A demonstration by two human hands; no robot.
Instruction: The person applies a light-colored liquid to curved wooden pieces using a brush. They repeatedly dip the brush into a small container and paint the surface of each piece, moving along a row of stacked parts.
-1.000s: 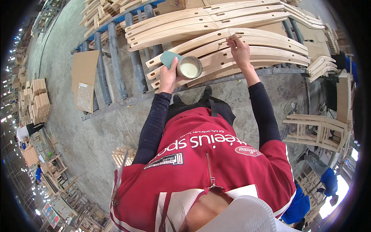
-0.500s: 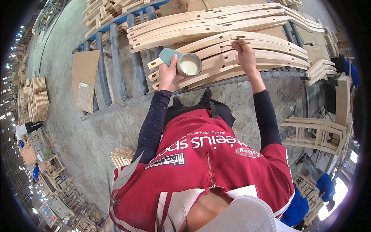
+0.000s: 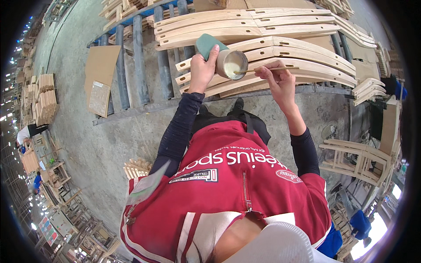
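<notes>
Left hand closed round the side of a cup, thumb up, fingers mostly hidden; same hand also has a green pad, sticking out past the thumb on the far side. Cup tipped toward the right hand, pale liquid inside. Right hand pinches a thin stick between thumb and fingers, other fingers curled; stick lies roughly level, left end inside the cup at the liquid, right end poking out past the hand. How deep it dips, can't tell. Both hands and the cup are over the near edge of the near wood pieces, long, pale, bent, with slotted holes, side by side. Far wood pieces, same kind, lie just beyond. Under them, a roller conveyor with a blue rail; cardboard at its left end. Short curved parts near the right end. Red shirt and dark sleeves below the hands. Concrete floor around. Wooden frame at right, stacked wood far left, person in blue lower right.
</notes>
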